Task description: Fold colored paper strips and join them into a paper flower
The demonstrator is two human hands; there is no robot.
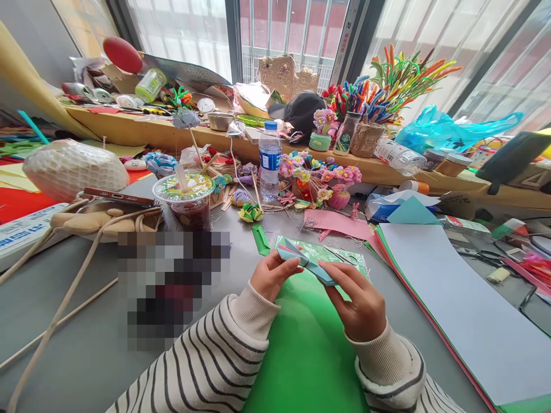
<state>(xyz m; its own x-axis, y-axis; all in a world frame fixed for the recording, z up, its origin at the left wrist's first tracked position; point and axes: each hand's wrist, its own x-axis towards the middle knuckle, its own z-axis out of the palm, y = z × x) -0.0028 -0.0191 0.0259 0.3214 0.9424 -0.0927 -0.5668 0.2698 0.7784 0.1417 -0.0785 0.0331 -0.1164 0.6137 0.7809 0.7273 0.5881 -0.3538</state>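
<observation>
A piece of folded light-blue paper is held between my two hands, above a large green sheet. My left hand pinches its left end with thumb and fingers, where a bit of pink shows among the folds. At the right end, my right hand grips the paper between thumb and fingertips. Just beyond the hands lies a green printed packet, with thin wire-like loops on it. A folded green paper strip rests to the left of the packet.
A stack of coloured paper sheets lies on the right. A lidded drink cup, a water bottle and pipe-cleaner flowers stand at the back. On the left is a bag with long straps. A blurred patch covers part of the table.
</observation>
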